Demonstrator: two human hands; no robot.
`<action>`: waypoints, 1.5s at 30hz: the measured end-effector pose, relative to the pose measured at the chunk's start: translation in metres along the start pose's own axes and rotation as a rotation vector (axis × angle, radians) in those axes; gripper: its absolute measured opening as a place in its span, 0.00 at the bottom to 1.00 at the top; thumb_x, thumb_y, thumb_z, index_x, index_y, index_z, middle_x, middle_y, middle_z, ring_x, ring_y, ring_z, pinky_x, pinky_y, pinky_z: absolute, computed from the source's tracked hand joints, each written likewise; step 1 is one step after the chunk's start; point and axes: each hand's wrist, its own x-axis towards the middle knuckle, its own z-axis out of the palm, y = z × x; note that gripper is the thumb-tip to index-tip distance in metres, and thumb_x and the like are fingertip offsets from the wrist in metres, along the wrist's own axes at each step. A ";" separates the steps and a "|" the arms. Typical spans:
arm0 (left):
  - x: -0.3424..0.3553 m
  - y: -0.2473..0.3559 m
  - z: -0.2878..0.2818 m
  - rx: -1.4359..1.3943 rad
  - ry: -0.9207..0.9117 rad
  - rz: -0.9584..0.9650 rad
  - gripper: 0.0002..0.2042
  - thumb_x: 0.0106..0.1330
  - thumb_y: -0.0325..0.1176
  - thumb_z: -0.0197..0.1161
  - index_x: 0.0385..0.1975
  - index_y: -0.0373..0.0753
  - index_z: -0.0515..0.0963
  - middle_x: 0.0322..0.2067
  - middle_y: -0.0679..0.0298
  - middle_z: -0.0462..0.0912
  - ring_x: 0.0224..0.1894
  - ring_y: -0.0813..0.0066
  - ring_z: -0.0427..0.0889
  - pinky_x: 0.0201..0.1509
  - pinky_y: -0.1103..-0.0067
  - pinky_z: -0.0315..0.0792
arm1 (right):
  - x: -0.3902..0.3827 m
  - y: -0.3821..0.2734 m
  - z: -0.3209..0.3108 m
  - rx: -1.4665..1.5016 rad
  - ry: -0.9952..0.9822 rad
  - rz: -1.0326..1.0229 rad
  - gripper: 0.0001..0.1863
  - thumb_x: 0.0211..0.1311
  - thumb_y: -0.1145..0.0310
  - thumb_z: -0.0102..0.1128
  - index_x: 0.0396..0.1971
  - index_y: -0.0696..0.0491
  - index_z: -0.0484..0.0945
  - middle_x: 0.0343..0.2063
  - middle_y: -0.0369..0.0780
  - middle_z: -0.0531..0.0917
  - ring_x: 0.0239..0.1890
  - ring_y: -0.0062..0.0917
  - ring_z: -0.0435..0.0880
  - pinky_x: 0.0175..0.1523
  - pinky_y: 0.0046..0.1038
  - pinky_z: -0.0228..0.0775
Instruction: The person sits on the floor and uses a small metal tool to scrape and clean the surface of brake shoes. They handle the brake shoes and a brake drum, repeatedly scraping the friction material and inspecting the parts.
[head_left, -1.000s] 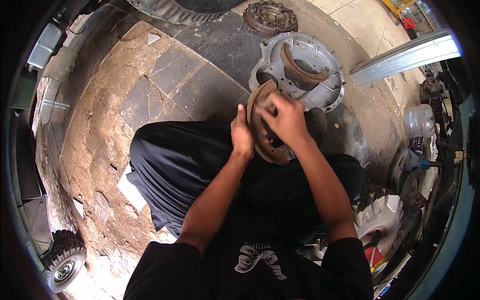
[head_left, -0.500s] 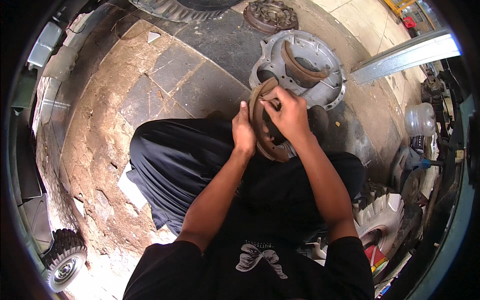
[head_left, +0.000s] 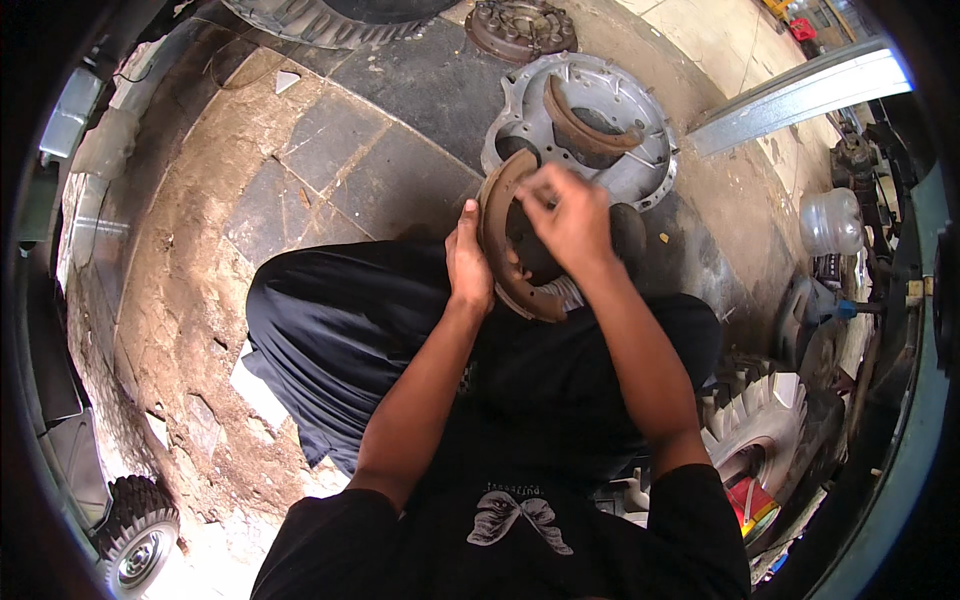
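My left hand [head_left: 470, 255] grips a curved, rust-brown brake shoe [head_left: 495, 235] from its outer left side, holding it upright over my lap, with some fingertips showing through the inner curve. My right hand [head_left: 565, 215] is bent at the shoe's upper inner face, its fingers curled and blurred; whatever is between them I cannot make out. Just beyond lies a grey metal housing [head_left: 655, 140] on the floor, with a second curved brown shoe [head_left: 580, 135] resting in it. A dark rounded part [head_left: 628, 240] sits beside my right hand, partly hidden.
A rusty bolted hub [head_left: 515, 28] and a large tyre [head_left: 320, 30] lie at the back. A metal beam [head_left: 790, 105] runs at the right, near a clear plastic bottle [head_left: 830, 222]. Tyres [head_left: 760, 430] are at the lower right, and a small wheel [head_left: 140, 550] is lower left.
The whole view has shifted slightly, with floor objects appearing further left. My right hand's fingers have moved about along the shoe's upper inner face; my left hand keeps its grip.
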 end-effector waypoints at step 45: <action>-0.017 0.013 0.014 0.227 -0.056 0.159 0.24 0.78 0.53 0.57 0.38 0.32 0.77 0.22 0.61 0.79 0.16 0.73 0.77 0.18 0.75 0.72 | 0.008 0.011 -0.001 0.039 0.109 0.177 0.09 0.57 0.72 0.77 0.29 0.55 0.82 0.20 0.38 0.84 0.21 0.16 0.79 0.29 0.25 0.71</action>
